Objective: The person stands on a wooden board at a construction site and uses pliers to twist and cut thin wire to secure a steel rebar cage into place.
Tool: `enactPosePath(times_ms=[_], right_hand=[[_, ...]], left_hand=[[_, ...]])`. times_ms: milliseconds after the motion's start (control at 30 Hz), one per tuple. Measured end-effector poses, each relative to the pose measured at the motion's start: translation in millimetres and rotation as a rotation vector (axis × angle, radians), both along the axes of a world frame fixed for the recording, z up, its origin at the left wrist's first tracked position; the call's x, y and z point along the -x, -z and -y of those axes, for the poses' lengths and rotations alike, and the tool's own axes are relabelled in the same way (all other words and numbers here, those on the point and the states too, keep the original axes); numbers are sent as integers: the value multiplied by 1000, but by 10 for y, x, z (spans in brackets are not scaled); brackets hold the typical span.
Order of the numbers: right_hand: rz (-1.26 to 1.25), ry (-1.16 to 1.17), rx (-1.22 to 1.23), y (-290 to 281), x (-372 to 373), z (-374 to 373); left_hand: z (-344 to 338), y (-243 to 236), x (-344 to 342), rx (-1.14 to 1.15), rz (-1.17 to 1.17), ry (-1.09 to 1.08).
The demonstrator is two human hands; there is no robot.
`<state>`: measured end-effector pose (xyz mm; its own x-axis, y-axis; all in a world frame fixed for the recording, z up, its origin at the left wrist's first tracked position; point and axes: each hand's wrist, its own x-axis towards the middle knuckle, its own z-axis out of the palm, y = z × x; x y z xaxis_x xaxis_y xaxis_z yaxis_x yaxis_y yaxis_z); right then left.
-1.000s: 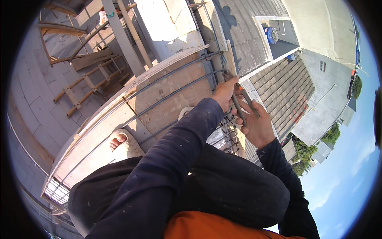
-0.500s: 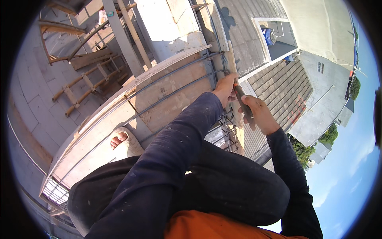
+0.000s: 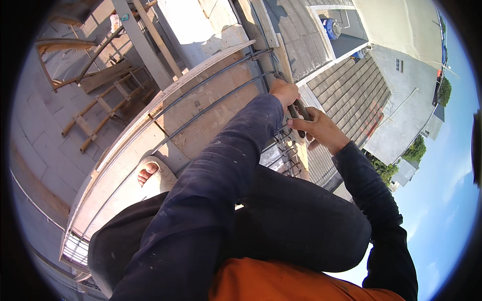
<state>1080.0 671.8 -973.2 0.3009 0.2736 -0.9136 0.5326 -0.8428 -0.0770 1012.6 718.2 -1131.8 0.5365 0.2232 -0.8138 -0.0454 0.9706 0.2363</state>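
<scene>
My left hand [image 3: 285,94] grips a long-handled metal tool [image 3: 301,113], like pliers, near the crossing steel bars [image 3: 273,74] at the edge of wooden formwork [image 3: 211,88]; its head is mostly hidden. My right hand [image 3: 321,129] is lower right, with thumb and fingers closed round the tool's handles. Steel rods run along the formwork beside my left forearm, and a tied rebar cage shows below my hands.
My sandaled foot [image 3: 149,175] rests on the formwork. Left and below lie a tiled floor [image 3: 40,150], a bamboo ladder [image 3: 103,110] and posts. To the right, beyond the edge, are tiled roofs [image 3: 351,93], a blue tank [image 3: 331,29], walls and trees.
The view has shifted slightly, and both hands sit a little higher in it. The tool's handles came together half a second ago and now appear slightly apart again.
</scene>
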Motion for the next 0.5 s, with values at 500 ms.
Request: enactPosePath(times_ms=[500], right_hand=[[500,-882,31,205,50,-163]], left_hand=[[-191,60,285,-347,61,351]])
